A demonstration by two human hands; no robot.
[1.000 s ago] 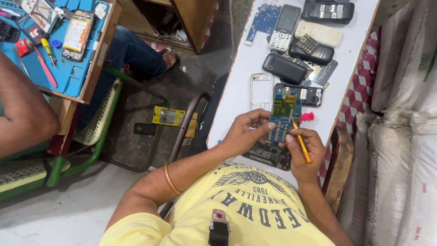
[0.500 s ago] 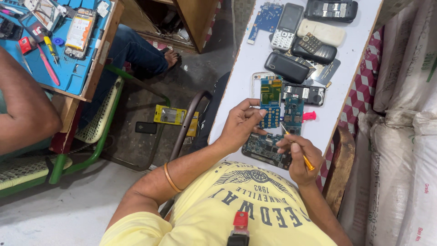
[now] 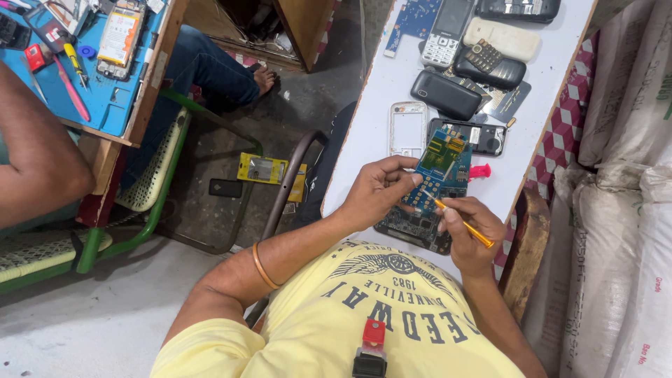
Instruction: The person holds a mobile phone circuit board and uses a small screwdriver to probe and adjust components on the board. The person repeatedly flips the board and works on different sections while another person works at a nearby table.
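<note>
Our left hand (image 3: pixel 374 192) pinches a blue circuit board (image 3: pixel 439 175), tilted above the white tabletop (image 3: pixel 378 112). Our right hand (image 3: pixel 469 234) grips an orange screwdriver (image 3: pixel 458 220), tip touching the board. Under the hands lies a dark phone body (image 3: pixel 413 227); beyond them, a white phone frame (image 3: pixel 408 129), then several old handsets (image 3: pixel 483 35).

Both forearms reach forward from a seated body, elbows bent and close to the torso. The left hand (image 3: pixel 378 192) has its thumb and fingers curled in a pinch, wrist slightly raised. The right hand (image 3: pixel 470 234) is closed in a pen-like grip, knuckles up; its fingertips appear tucked under, though the view there is unclear.
</note>
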